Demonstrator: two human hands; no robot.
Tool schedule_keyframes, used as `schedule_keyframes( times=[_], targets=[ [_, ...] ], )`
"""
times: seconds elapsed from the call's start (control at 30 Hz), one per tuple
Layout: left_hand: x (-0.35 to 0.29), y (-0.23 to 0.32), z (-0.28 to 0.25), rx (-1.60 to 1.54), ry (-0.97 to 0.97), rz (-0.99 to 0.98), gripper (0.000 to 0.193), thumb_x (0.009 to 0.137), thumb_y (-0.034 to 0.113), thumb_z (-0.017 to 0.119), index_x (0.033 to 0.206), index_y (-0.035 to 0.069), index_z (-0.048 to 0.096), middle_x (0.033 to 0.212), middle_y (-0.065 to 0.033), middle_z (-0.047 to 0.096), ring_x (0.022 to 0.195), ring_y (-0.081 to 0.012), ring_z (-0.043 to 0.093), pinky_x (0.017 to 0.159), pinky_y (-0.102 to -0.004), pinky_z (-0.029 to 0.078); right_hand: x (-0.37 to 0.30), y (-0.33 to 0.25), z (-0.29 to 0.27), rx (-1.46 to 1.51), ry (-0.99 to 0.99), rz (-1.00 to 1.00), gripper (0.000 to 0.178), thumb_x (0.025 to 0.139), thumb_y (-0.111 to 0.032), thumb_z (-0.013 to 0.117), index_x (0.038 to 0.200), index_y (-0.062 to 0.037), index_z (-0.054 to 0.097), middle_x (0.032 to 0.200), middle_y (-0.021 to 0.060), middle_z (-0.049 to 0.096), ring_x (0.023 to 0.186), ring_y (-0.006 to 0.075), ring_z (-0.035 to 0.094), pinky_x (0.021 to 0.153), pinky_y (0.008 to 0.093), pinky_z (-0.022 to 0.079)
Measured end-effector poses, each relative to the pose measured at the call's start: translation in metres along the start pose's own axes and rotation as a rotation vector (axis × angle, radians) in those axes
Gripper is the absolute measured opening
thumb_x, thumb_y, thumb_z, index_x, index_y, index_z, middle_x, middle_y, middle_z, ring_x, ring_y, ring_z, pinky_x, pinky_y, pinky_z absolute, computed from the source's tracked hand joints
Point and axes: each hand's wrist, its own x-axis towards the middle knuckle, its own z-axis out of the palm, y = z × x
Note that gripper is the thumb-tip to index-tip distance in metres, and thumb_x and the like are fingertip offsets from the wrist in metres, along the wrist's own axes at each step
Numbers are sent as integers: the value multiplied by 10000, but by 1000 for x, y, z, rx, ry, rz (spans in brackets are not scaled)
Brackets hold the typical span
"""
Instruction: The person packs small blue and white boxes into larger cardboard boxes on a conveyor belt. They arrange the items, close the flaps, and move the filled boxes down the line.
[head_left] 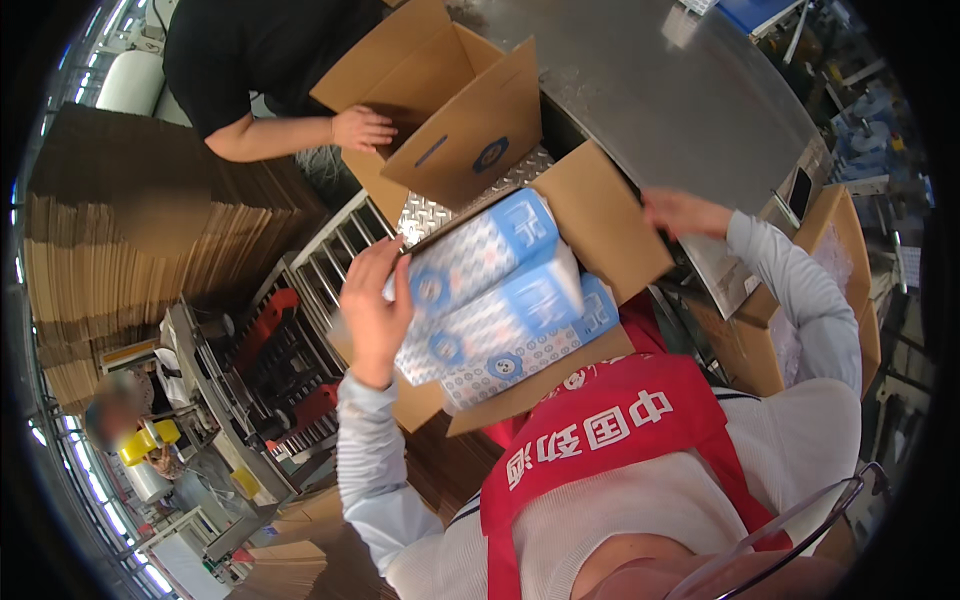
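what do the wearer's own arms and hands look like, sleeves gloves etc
Both hands are bare: no glove shows on the left hand or right hand. The left sleeve and right sleeve are pale, whitish, loose and wrinkled, reaching the wrists, with no markings visible on the forearms.

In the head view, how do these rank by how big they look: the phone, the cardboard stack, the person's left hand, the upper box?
Largest to smallest, as pictured:
1. cardboard stack
2. upper box
3. left hand
4. phone
Nearness to the camera affects this; true sizes may differ.
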Motion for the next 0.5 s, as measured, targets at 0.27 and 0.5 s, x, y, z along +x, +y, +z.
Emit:
schedule_keyframes(
  times=[0.27, 0.5],
  targets=[
    [-83, -22, 43, 204, -149, 168, 540, 927, 201, 624, 1421, 48, 472, 1478, -174, 435, 1429, -404, 302, 1164, -547, 222, 11, -85, 68, -452, 633, -317, 613, 944, -381, 622, 1412, -12, 478, 1485, 216, 379, 1381, 373, 365, 1121, 434, 329],
    [-95, -24, -27, 142, 188, -67, 415, 892, 142, 667, 1283, 31, 583, 1330, -156, 555, 1331, -381, 423, 1112, -482, 326, 55, -157, 160, -646, 436, -879, 887, 693, -306, 849, 1412, -19, 417, 1422, 237, 422, 1351, 402, 368, 1112, 450, 330]
  ],
)
